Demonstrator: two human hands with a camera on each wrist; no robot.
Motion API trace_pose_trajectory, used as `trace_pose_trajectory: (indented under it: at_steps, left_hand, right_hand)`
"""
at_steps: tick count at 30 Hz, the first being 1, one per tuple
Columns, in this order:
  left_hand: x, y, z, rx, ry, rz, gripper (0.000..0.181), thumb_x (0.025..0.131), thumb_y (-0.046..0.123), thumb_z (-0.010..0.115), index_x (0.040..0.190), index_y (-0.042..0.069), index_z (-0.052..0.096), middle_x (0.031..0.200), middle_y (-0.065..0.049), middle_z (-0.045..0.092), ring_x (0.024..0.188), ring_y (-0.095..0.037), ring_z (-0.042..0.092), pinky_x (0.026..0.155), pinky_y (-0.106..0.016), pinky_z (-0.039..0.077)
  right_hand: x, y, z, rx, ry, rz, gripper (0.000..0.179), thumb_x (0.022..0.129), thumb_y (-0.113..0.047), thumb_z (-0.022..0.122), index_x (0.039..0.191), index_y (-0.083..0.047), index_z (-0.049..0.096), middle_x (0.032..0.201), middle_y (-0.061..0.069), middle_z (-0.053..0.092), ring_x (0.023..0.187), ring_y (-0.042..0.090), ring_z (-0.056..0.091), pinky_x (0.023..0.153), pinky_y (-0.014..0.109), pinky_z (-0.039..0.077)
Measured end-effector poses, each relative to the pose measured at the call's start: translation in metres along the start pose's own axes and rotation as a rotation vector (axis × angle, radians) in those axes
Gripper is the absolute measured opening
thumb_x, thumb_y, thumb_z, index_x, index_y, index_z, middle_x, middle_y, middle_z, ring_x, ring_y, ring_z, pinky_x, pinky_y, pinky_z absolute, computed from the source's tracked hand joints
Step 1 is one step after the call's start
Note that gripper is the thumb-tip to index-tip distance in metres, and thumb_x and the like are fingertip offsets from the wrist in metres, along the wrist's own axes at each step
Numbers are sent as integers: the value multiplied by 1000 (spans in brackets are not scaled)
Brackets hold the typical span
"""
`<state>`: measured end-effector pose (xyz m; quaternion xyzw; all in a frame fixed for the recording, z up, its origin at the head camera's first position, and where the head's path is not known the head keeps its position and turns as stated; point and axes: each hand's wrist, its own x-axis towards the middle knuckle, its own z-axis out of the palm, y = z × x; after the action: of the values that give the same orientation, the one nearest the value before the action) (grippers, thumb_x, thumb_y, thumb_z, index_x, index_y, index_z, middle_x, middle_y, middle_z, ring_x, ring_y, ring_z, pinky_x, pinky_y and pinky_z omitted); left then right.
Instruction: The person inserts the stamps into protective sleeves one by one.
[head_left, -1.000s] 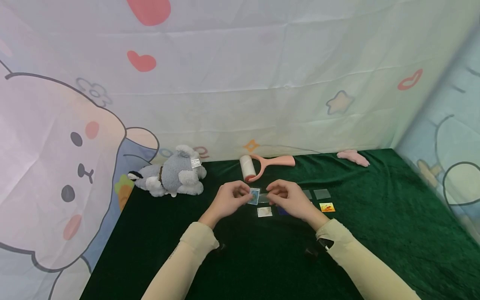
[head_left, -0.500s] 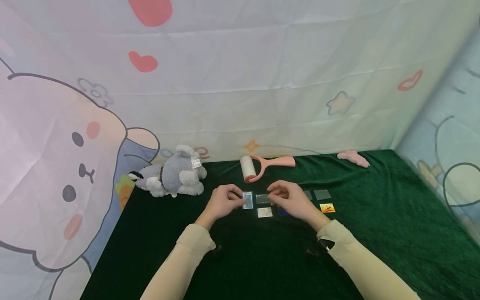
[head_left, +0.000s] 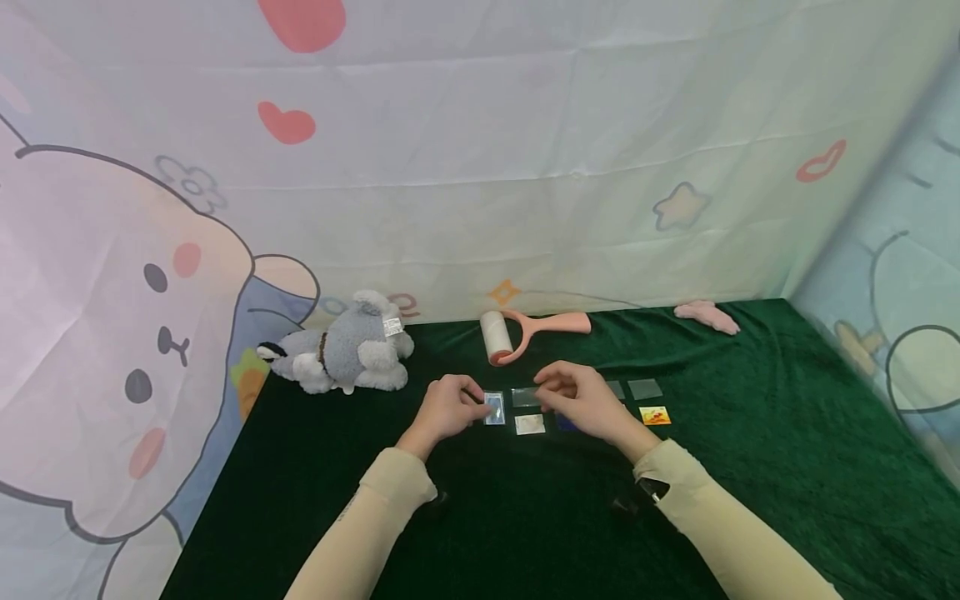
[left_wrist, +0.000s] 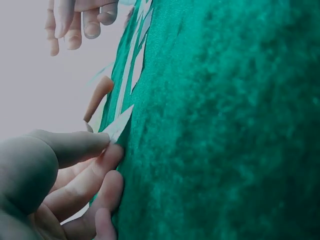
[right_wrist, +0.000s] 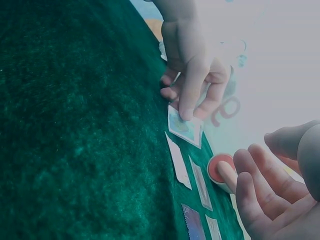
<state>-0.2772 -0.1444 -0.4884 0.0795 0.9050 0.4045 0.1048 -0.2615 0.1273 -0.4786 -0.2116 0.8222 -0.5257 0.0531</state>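
Left of the roller, a fluffy grey-and-white plush toy point(head_left: 348, 346) lies on its side on the green, velvety cloth point(head_left: 285, 500). Next, in front of the roller and slightly left, the left hand point(head_left: 448, 408) pinches a blue card point(head_left: 494, 408) between thumb and bent fingers. The card is in front of the roller's white cylinder, its long axis running toward and away from the person; the left wrist view shows it tilted up from the cloth. A pale border frames its picture; whether a sleeve encloses it I cannot tell. The roller point(head_left: 496, 337) itself has a smooth pink forked handle pointing right. In front of it lie a flat clear sleeve point(head_left: 524, 397), cloth showing through, and, closer to the person, a white card point(head_left: 529, 425). Then comes a dark blue packet point(right_wrist: 194, 222) with a jagged edge. The right hand point(head_left: 577, 398), in front of the roller's handle, holds nothing, fingers loosely bent and thumb apart. Right of the roller are another clear sleeve point(head_left: 644, 389), a yellow card point(head_left: 655, 416) and a soft pink bundle point(head_left: 707, 317).
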Motion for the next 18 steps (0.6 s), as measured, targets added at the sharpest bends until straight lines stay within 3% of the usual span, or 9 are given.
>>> trace_pose_trajectory:
  at_steps: [8,18]
  left_hand:
    - [0,6,1,108,29,-35,16,93,23,82,100,11,73,82,-1,71,70,-18,66,67,-34,55]
    - [0,7,4,166,62,-62,19,92,28,84,98,12,74,80,0,69,69,-18,65,67,-34,54]
  right_hand:
    - [-1,-1,-2,-3,0,-4,29,104,-18,68,128,0,65,112,19,75,87,17,74,81,35,59]
    - [-2,0,-3,-13,1,4,27,104,-18,68,127,-3,66,112,18,75,86,17,74,81,38,59]
